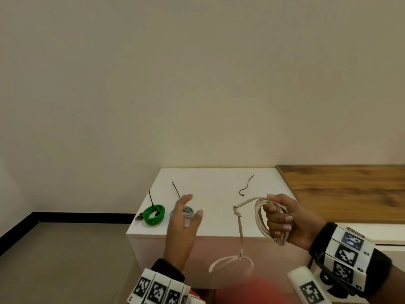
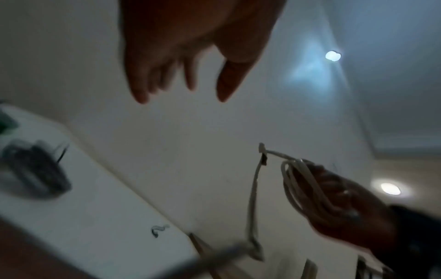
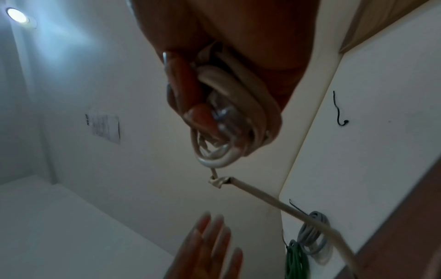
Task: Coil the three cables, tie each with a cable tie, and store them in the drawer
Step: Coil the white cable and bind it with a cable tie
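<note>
My right hand grips a bundle of white cable loops in its fist, held in the air before the white cabinet top. A kinked tail of that cable hangs down to a loose loop below. In the right wrist view the fingers curl round the white cable coils. My left hand is raised with straight, spread fingers and holds nothing. On the cabinet lie a green coil and a grey coil, each with a black tie sticking up. A loose black cable tie lies further back.
A wooden surface adjoins the cabinet on the right. The floor and a black skirting board lie to the left. A plain wall stands behind the cabinet.
</note>
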